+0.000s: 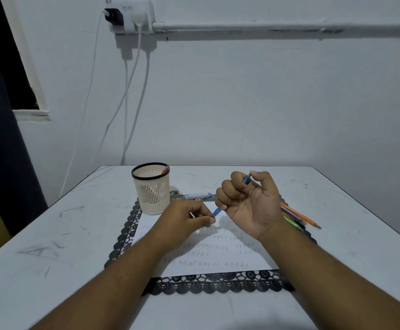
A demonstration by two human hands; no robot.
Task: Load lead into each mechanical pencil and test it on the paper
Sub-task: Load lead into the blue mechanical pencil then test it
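Both forearms reach up from the bottom edge of the frame over a black lace mat (218, 283) and the pencil-marked paper (218, 256) lying on it. Left of centre, the left hand (184, 219) pinches something tiny between thumb and forefinger, too small to identify, just beside the lower tip of a blue mechanical pencil (217, 211). Right of centre, the right hand (249, 201) is curled in a fist round that pencil, held tilted above the paper. Further right, coloured pencils (299, 216) lie on the mat's edge.
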